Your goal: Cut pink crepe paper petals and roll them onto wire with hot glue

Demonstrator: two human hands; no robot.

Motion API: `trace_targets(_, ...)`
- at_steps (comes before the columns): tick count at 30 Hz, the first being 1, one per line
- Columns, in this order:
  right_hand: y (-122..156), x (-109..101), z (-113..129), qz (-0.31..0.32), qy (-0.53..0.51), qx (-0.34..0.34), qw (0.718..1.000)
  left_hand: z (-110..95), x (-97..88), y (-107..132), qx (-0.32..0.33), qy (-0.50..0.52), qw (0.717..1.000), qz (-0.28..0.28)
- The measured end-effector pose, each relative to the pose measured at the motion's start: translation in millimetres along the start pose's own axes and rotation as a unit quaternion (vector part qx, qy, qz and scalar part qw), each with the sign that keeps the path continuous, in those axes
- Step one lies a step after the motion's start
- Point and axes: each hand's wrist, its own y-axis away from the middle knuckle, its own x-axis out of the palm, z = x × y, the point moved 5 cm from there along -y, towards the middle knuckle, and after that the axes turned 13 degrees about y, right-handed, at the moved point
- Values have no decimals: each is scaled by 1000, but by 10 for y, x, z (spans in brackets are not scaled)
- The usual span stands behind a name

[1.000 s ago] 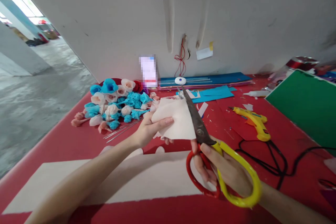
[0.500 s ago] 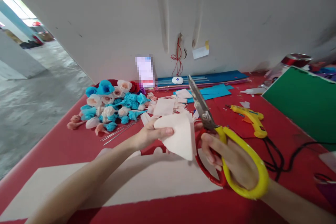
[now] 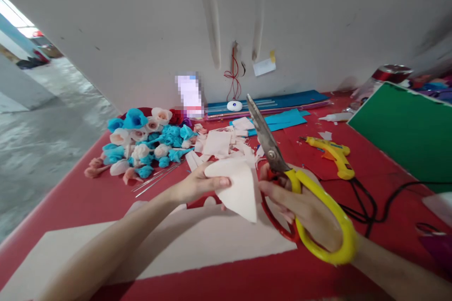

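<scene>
My left hand (image 3: 197, 186) pinches a folded piece of pale pink crepe paper (image 3: 240, 188), thumb on top, its point hanging down. My right hand (image 3: 303, 207) grips large scissors (image 3: 282, 174) with one yellow and one red handle loop; the closed blades point up and away, just right of the paper. Both hands hover above a red table (image 3: 88, 197) and a long pale pink paper sheet (image 3: 197, 244) lying on it.
A heap of blue, white and pink paper flowers (image 3: 144, 141) with thin wires lies at left. Cut pink squares (image 3: 219, 143) sit in the middle. A yellow glue gun (image 3: 332, 153) with black cord, blue sheets (image 3: 282, 120), a glue bottle (image 3: 337, 116) and a green board (image 3: 406, 131) are at right.
The scissors have left the paper and swung upright to its right. My left hand has turned the folded paper so its point hangs down, uncovering the cut squares behind.
</scene>
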Motion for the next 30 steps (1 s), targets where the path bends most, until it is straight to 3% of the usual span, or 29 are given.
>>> trace_targets(2,-89,-139,3,-71,118,-35,990,-37,-20,-23,20,7,1000,-18)
trace_targets(4,-214,-226,-40,-107,286,-75,949,-87,-36,-49,43,12,998,-42)
trace_targets(10,-573,-240,-487,-89,405,-76,907,-126,-87,-95,83,-11,990,-117)
trace_targets(12,-587,-226,-498,-104,414,-94,899,-99,-102,-96,89,-31,986,-138)
trace_targets(15,-485,-193,-312,-129,404,-139,895,-69,-101,-76,115,-69,975,-179)
trace_targets(17,-366,-129,-146,-112,369,-169,907,-62,-69,-42,142,-100,963,-208)
trace_targets(19,-254,-56,-44,-77,276,-168,943,-58,-7,-1,169,-138,950,-223)
trace_targets(22,-128,-27,35,-111,195,-175,959,-48,114,44,198,-199,939,-200)
trace_targets(24,-74,-31,94,-149,206,-229,940,-49,173,52,215,-238,932,-167)
trace_targets(27,-12,-57,188,-200,257,-328,887,-101,194,45,244,-279,920,-125)
trace_targets(29,31,-71,240,-228,306,-377,844,-224,208,87,328,-329,879,-105)
trace_targets(30,54,-72,261,-238,331,-396,823,-299,229,138,389,-368,839,-97)
